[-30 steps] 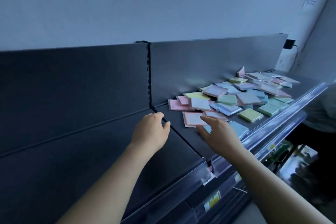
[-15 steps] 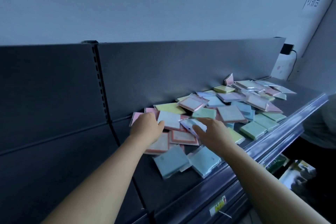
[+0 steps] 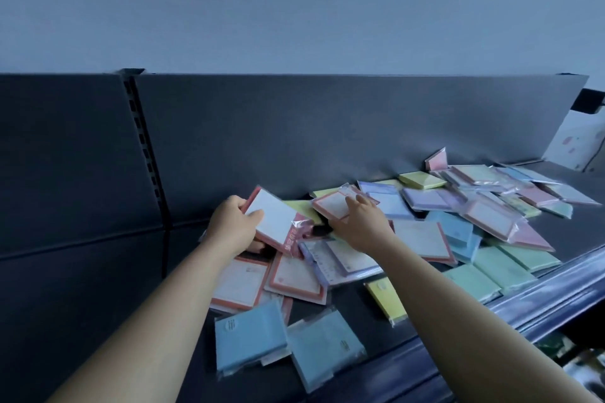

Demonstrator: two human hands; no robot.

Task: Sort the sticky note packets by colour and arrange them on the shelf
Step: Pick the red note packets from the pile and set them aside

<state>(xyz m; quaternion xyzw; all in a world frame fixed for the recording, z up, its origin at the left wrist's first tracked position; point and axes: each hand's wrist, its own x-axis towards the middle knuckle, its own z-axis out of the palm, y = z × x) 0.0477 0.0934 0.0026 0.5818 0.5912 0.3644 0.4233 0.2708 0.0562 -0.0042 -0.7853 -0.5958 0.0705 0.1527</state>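
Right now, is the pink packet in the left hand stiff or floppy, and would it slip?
Probably stiff: the pink packet, held at one side by the left hand, is flat though tilted. Likely light: thumb and fingers alone carry it. Its crinkled clear wrapper may be slippery.

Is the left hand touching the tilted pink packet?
Touching. The head view shows the left hand holding the pink packet, thumb on its white face, fingers under its edge.
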